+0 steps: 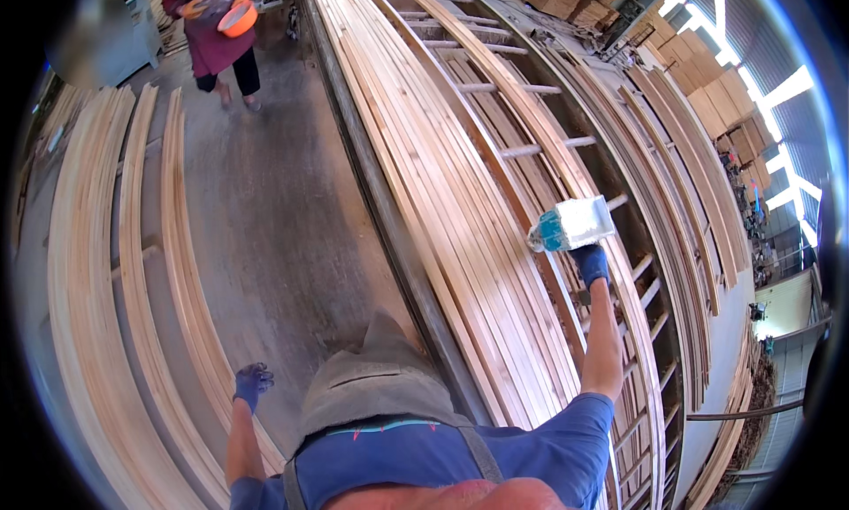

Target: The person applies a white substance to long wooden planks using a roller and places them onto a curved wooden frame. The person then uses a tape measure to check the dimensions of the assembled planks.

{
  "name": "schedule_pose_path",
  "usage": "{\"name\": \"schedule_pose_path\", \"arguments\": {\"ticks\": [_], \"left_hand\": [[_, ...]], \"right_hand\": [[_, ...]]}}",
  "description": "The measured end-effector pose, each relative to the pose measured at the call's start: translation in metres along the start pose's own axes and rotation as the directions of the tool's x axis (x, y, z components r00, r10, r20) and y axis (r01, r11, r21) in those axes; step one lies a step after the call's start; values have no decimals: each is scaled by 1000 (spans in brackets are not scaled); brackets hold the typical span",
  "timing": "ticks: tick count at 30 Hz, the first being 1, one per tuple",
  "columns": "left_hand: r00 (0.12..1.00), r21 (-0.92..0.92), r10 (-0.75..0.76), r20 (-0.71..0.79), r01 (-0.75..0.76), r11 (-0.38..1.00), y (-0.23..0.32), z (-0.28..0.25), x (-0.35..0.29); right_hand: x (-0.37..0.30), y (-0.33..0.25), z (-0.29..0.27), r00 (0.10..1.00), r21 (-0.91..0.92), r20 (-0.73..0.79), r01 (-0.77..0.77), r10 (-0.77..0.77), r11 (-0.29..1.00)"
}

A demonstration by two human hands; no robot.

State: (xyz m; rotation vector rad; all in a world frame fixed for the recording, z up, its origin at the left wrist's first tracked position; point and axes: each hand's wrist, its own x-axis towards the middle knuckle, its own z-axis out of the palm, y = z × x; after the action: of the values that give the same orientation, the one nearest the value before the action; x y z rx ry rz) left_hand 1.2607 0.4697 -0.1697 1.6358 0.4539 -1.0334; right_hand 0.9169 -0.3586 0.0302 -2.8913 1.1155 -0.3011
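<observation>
My right hand (591, 264), in a dark blue glove, reaches out over the boards at the right. It is closed on a white, box-shaped plastic container (585, 222) with a teal part and a whitish end; its contents cannot be made out. Under the container lie long pale wooden strips (469, 218), side by side in a close row. My left hand (254, 383), also gloved in dark blue, hangs low at the left near another wooden strip (190, 280). Its fingers are loosely bent and apart, with nothing in them.
Wooden rungs (548, 148) of a long rack carry boards on the right. More boards (88, 271) lie along the left side. Up the aisle stands a person in a maroon smock (208, 37), holding an orange bowl (237, 20). Wood stacks (707, 95) stand far right.
</observation>
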Motion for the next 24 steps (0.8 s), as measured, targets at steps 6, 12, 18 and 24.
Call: {"name": "schedule_pose_path", "arguments": {"ticks": [6, 12, 18, 24], "left_hand": [[999, -33, -42, 27, 43, 999, 136, -18, 103], [978, -66, -201, -58, 197, 978, 223, 1, 122], [996, 389, -3, 84, -29, 921, 264, -12, 226], [988, 404, -139, 61, 103, 909, 432, -20, 388]], "right_hand": [[172, -86, 51, 983, -129, 161, 114, -93, 985], [342, -164, 85, 979, -144, 200, 62, -33, 988], [508, -192, 137, 924, -271, -140, 310, -356, 911], [638, -302, 129, 903, -395, -36, 381, -429, 836]]}}
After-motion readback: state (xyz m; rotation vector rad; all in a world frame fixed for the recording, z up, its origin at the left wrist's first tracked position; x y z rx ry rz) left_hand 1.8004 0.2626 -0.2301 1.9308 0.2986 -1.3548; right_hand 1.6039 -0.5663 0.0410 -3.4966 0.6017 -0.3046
